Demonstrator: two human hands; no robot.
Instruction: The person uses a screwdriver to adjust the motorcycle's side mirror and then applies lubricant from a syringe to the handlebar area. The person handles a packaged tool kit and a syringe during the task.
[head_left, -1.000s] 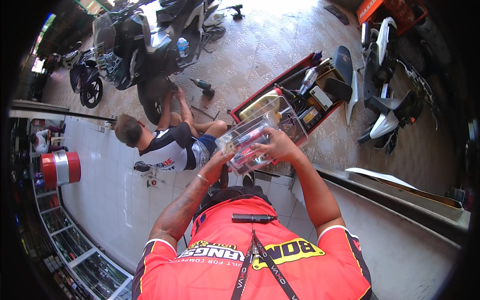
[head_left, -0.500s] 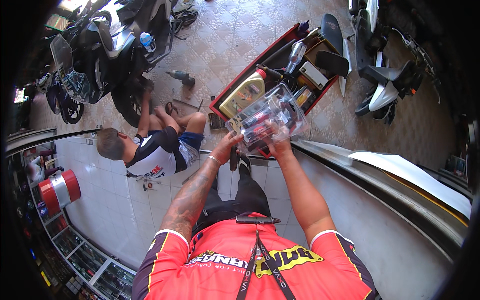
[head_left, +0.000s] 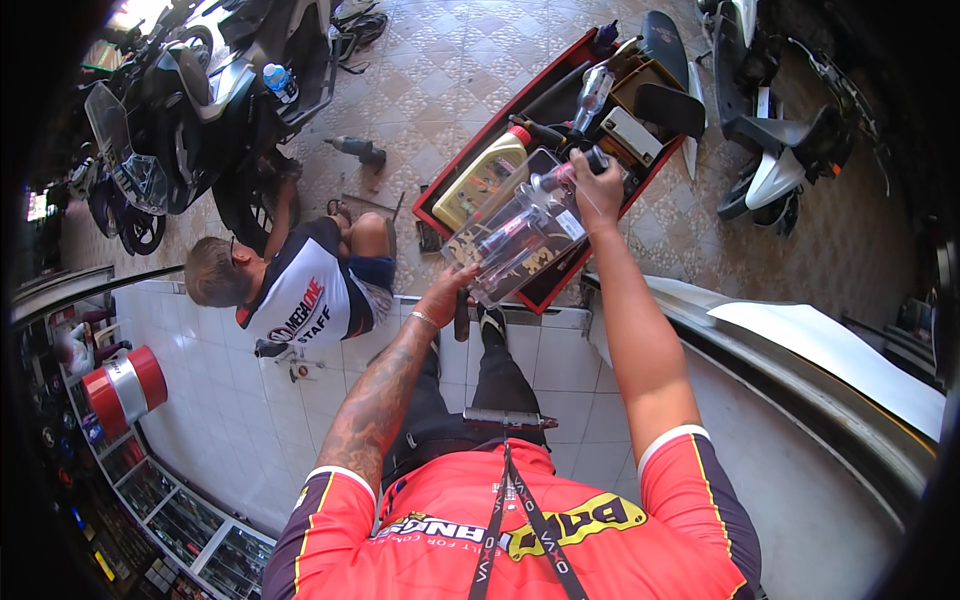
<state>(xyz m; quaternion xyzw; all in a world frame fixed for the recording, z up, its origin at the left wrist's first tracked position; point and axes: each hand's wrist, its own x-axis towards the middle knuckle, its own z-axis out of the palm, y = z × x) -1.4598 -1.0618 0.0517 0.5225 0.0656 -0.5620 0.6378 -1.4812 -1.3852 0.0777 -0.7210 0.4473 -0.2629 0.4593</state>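
Observation:
A clear plastic blister package [head_left: 520,235] with reddish and silvery parts showing through it is held over a red tool tray. My left hand [head_left: 447,295] is closed on the package's near left corner. A dark, elongated thing [head_left: 462,318] shows just below that hand; whether the hand holds it, I cannot tell. My right hand [head_left: 600,192] is closed around a dark-ended cylindrical part [head_left: 597,160] at the package's far right side. The cylinder's other end overlaps the clear plastic, so whether it is inside or in front is unclear.
The red tray [head_left: 533,300] contains a gold oil bottle [head_left: 482,180], a clear bottle [head_left: 592,98] and other items. A person [head_left: 310,285] sits at left, reaching to a motorcycle wheel [head_left: 245,205]. A power tool [head_left: 358,151] lies on the floor. A metal track and white panel [head_left: 830,350] stand at right.
My right hand has moved up and right, from beneath the package to the dark-ended cylinder. The package has tilted. My left hand stays on its corner. The seated person has leaned slightly.

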